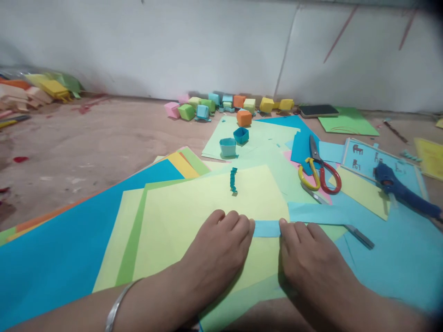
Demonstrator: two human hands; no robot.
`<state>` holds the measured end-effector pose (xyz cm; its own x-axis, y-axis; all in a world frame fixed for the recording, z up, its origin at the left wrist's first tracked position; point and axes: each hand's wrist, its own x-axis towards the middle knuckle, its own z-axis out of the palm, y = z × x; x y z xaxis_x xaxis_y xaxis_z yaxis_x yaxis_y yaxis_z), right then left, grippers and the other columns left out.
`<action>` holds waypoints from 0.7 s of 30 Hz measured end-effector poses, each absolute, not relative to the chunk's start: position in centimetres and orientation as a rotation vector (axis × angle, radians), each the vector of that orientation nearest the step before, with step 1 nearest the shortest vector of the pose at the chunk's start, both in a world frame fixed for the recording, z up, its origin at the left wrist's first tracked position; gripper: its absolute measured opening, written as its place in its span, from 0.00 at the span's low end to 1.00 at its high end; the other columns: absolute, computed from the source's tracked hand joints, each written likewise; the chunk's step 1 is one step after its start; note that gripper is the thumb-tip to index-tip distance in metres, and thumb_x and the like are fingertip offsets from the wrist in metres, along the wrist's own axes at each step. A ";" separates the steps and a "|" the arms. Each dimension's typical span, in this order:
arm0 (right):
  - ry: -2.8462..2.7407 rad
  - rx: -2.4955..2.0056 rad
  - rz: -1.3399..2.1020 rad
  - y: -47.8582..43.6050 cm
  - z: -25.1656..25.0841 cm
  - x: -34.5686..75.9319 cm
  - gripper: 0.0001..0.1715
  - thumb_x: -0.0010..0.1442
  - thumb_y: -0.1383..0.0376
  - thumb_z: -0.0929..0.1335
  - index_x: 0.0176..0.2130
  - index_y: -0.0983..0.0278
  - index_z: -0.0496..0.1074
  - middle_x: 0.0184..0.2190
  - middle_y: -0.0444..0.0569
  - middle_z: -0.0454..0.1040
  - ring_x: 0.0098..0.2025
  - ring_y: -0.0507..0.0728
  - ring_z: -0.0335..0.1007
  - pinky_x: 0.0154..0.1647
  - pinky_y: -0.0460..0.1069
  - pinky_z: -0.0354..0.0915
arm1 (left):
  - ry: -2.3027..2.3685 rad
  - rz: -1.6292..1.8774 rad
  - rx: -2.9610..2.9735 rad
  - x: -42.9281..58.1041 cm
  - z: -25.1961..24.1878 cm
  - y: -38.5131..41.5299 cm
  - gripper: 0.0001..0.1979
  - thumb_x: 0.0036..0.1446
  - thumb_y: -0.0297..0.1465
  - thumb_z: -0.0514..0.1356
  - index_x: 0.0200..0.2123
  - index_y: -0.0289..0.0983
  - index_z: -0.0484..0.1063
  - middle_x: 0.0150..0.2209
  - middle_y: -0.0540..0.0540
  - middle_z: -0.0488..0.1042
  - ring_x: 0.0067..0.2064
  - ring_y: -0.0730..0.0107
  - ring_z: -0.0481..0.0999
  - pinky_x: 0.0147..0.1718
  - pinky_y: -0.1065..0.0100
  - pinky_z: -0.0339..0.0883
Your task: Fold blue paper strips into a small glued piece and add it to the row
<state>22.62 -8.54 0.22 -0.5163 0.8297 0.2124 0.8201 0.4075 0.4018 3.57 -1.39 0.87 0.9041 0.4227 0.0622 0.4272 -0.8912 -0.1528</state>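
My left hand [218,251] and my right hand [309,258] lie side by side, palms down, on a light blue paper strip [311,214] that rests on a pale yellow sheet [204,203]. The fingertips of both hands press the strip's near part; a short bit of it [266,228] shows between them. The strip runs on to the right past my right hand. A small dark teal folded paper chain [234,180] lies on the yellow sheet just beyond my hands.
Yellow-and-red scissors [320,173] and a blue glue gun [401,191] lie at the right on blue sheets. A metal ruler [346,221] sits beside the strip. Small paper boxes [224,108] line the wall, two teal ones [234,140] closer. A phone [318,110] lies far right.
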 end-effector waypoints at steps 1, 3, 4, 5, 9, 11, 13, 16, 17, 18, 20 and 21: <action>2.587 1.574 0.728 -8.5 0.4 22.8 0.11 0.41 0.78 0.64 0.23 0.68 0.74 0.21 0.58 0.68 0.23 0.60 0.55 0.26 0.54 0.46 | -0.651 -0.044 -2.918 3.6 0.8 -1.4 0.05 0.58 0.21 0.56 0.36 0.34 0.70 0.33 0.46 0.71 0.32 0.63 0.68 0.26 0.62 0.59; 2.528 1.652 0.735 -8.4 0.9 23.4 0.12 0.39 0.79 0.64 0.16 0.63 0.67 0.17 0.53 0.61 0.22 0.59 0.53 0.25 0.54 0.44 | -0.639 -0.042 -2.930 3.6 0.8 -1.4 0.05 0.58 0.21 0.56 0.34 0.34 0.70 0.34 0.45 0.72 0.32 0.63 0.67 0.26 0.62 0.58; 2.506 1.682 0.742 -8.4 1.1 23.6 0.13 0.39 0.80 0.64 0.15 0.62 0.65 0.16 0.52 0.60 0.21 0.58 0.52 0.26 0.54 0.44 | -0.632 -0.044 -2.929 3.7 0.7 -1.4 0.05 0.58 0.21 0.56 0.33 0.35 0.70 0.34 0.45 0.72 0.32 0.63 0.67 0.26 0.63 0.58; 2.491 1.706 0.752 -8.3 1.4 23.8 0.13 0.40 0.80 0.64 0.16 0.62 0.64 0.16 0.52 0.60 0.22 0.58 0.52 0.26 0.54 0.44 | -0.624 -0.046 -2.931 3.7 0.7 -1.5 0.06 0.58 0.20 0.56 0.32 0.35 0.70 0.34 0.44 0.72 0.32 0.64 0.67 0.26 0.63 0.57; 2.534 1.658 0.792 -8.3 1.5 23.9 0.16 0.48 0.79 0.62 0.34 0.70 0.75 0.20 0.51 0.63 0.24 0.58 0.55 0.27 0.53 0.44 | -0.642 -0.070 -2.933 3.7 0.6 -1.5 0.06 0.60 0.22 0.56 0.32 0.35 0.71 0.34 0.45 0.71 0.32 0.64 0.66 0.27 0.62 0.57; 2.608 1.564 0.782 -8.3 0.8 23.7 0.24 0.53 0.79 0.61 0.49 0.76 0.73 0.21 0.50 0.64 0.24 0.58 0.56 0.26 0.53 0.44 | -0.656 -0.074 -2.923 3.8 0.7 -1.5 0.05 0.60 0.23 0.56 0.33 0.35 0.72 0.34 0.45 0.71 0.32 0.64 0.66 0.28 0.62 0.58; 2.639 1.497 0.766 -8.4 -0.1 23.5 0.26 0.55 0.79 0.61 0.53 0.80 0.70 0.21 0.49 0.64 0.23 0.57 0.57 0.26 0.53 0.42 | -0.661 -0.065 -2.917 3.7 0.7 -1.5 0.04 0.60 0.24 0.58 0.33 0.35 0.72 0.33 0.46 0.72 0.32 0.64 0.66 0.28 0.62 0.58; 2.627 1.469 0.785 -8.4 -0.9 23.3 0.25 0.56 0.81 0.61 0.53 0.83 0.70 0.19 0.48 0.63 0.22 0.57 0.57 0.25 0.52 0.40 | -0.682 -0.037 -2.900 3.3 0.9 -1.6 0.05 0.58 0.23 0.60 0.30 0.35 0.73 0.33 0.46 0.72 0.31 0.64 0.67 0.26 0.63 0.58; 2.627 1.469 0.785 -8.4 -1.1 23.3 0.25 0.55 0.81 0.61 0.52 0.83 0.70 0.19 0.47 0.63 0.22 0.57 0.57 0.25 0.52 0.39 | -0.694 -0.025 -2.888 3.2 0.9 -1.6 0.05 0.57 0.23 0.60 0.29 0.35 0.73 0.32 0.46 0.73 0.31 0.64 0.67 0.25 0.63 0.58; 2.630 1.473 0.788 -8.4 -1.1 23.3 0.25 0.55 0.81 0.61 0.52 0.83 0.70 0.19 0.47 0.63 0.21 0.57 0.57 0.25 0.52 0.39 | -0.707 -0.014 -2.874 3.0 1.0 -1.7 0.06 0.57 0.22 0.60 0.28 0.35 0.73 0.32 0.46 0.73 0.31 0.64 0.68 0.25 0.63 0.58; 2.643 1.473 0.787 -8.4 -1.0 23.3 0.25 0.54 0.82 0.61 0.51 0.83 0.71 0.19 0.48 0.63 0.21 0.57 0.58 0.25 0.52 0.39 | -0.731 0.006 -2.852 2.6 1.1 -1.8 0.06 0.56 0.21 0.59 0.29 0.35 0.74 0.33 0.45 0.74 0.32 0.63 0.68 0.26 0.63 0.59; 2.649 1.473 0.782 -8.4 -1.0 23.4 0.25 0.54 0.82 0.61 0.51 0.83 0.72 0.19 0.48 0.63 0.21 0.57 0.59 0.25 0.52 0.39 | -0.746 0.014 -2.847 2.5 1.1 -1.8 0.07 0.56 0.20 0.59 0.29 0.35 0.74 0.33 0.45 0.74 0.32 0.63 0.69 0.26 0.63 0.59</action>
